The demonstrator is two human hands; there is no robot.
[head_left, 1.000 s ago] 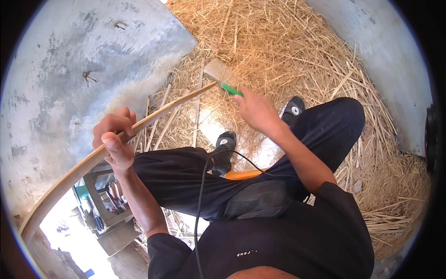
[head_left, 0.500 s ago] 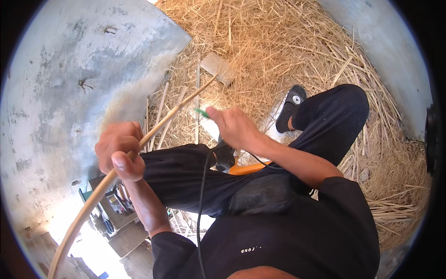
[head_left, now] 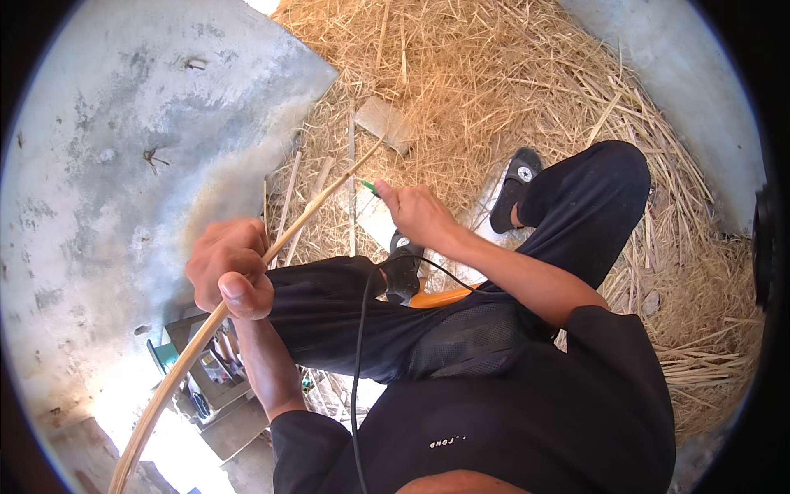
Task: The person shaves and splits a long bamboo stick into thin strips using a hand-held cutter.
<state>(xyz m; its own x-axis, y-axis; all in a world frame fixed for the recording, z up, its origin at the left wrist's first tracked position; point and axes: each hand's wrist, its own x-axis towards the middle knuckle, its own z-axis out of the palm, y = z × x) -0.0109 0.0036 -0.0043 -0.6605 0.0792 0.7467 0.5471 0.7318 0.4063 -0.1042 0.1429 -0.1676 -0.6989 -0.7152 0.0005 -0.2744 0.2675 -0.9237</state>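
A long, thin, pale strip that looks like bamboo or cane (head_left: 174,377) slants from the lower left up toward the middle, narrowing to a tip at its far end. My left hand (head_left: 230,267) is closed around it, thumb lying along its top. Close to the thin end, my right hand (head_left: 420,216) is closed on a small object with a green end (head_left: 369,188). Most of that object is hidden in the fingers, so its kind does not show. The green end is near the strip; whether they touch I cannot tell.
Straw-like shavings (head_left: 469,74) cover the floor, with a flat block (head_left: 383,123) among them. Blotchy grey walls stand at left (head_left: 164,107) and right (head_left: 699,99). A wooden rack with tools (head_left: 234,416) is at lower left. A black cable (head_left: 355,387) hangs over my lap.
My left hand has shifted slightly right and the strip's lower part has swung right with it. My right hand has moved a little right, with the green end now farther along the strip.
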